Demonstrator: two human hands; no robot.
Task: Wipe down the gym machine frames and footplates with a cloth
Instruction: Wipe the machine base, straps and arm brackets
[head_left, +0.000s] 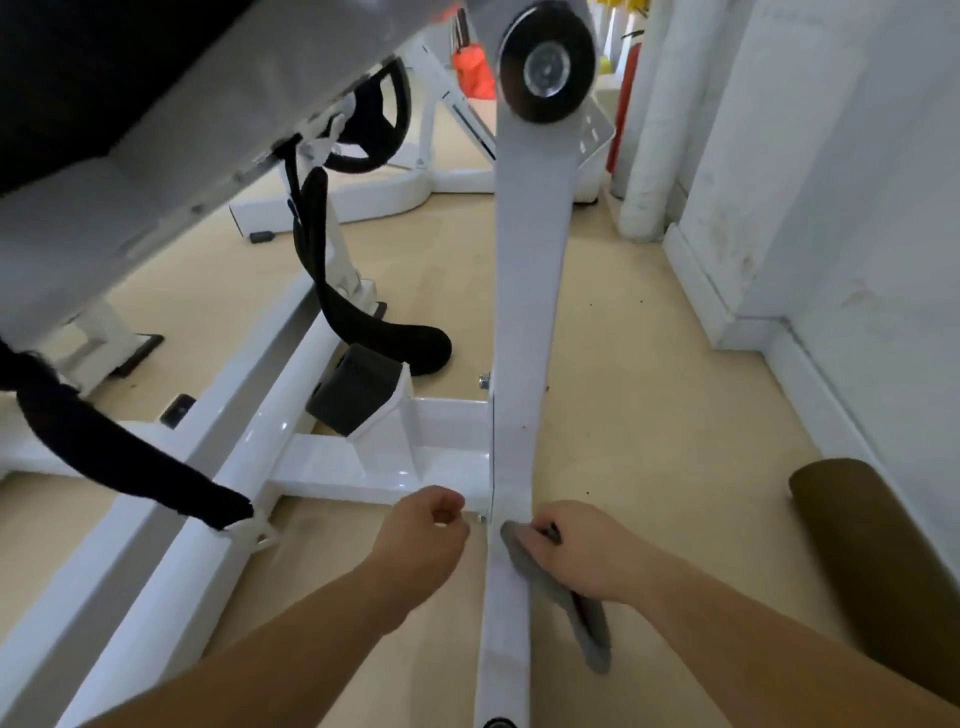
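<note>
Right hand (582, 551) presses grey cloth (566, 597) against white frame bar (524, 322); left hand (426, 535) hangs beside, fingers loosely curled, empty.

The machine frame (524, 322) is finished in glossy white all over, and the cross brace (384, 462) and long base rail (218, 499) are done in the same white. A plain dark grey cloth (561, 597) is pressed against it, no pattern to be seen. Black is used for the hanging straps (332, 291) and the padded underside at top left (78, 67). A dark grey block (358, 395) is tucked in the white bracket. The round disc (545, 65) up top is black with a silvery centre. The floor (649, 415) is a flat tan, speckled with a few dark spots. The walls (831, 182) are painted white, a bit smudged. Something orange (470, 73) and a red cylinder (623, 98) can be made out at the back, and a brown roll (872, 561) at the right.
</note>
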